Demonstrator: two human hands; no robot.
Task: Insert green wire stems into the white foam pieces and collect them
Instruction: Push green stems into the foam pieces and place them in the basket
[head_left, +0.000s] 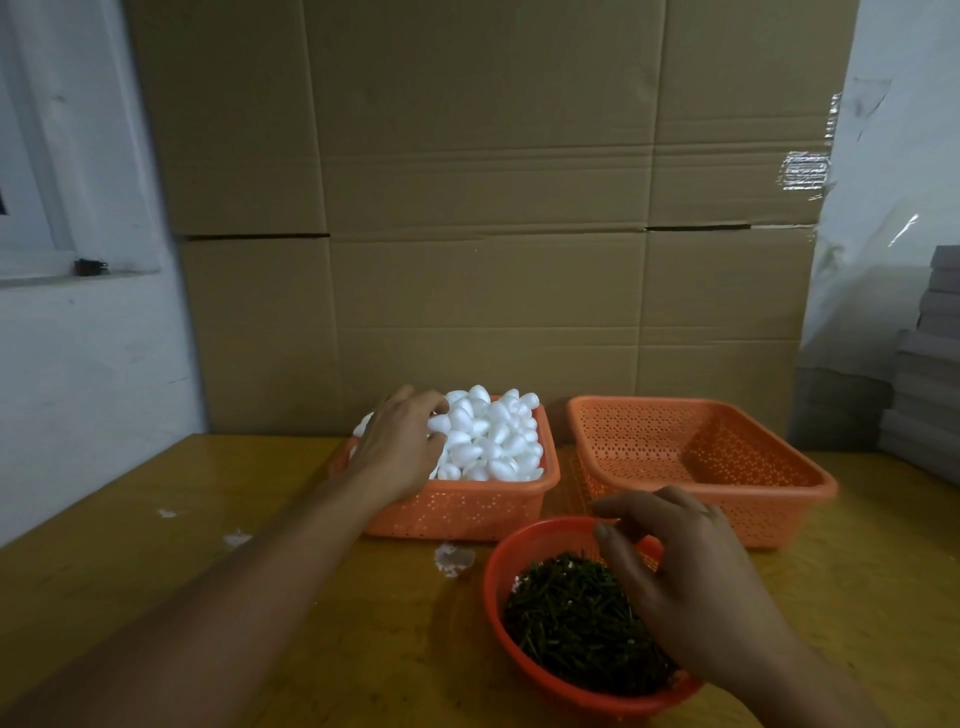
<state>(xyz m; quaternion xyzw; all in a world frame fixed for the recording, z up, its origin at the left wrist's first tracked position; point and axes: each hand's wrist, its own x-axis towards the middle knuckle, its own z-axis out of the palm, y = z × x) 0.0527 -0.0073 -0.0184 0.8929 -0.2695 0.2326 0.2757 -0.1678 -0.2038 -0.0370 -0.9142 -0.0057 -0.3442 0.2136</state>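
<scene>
The foam pieces (488, 436) heaped in the left basket (467, 506) look feather-light and easily dented, best pinched gently round the middle, the stems (571, 613) in the bowl (498, 613) thin and stiff; the left hand (402, 447) rests loosely curled on the foam, the right hand (691, 577) hovers half-open over the stems, holding nothing visible.

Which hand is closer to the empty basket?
Right. The right hand hovers over the bowl of green stems, just in front of the empty basket. The left hand is farther, on the foam pieces in the other basket.
</scene>
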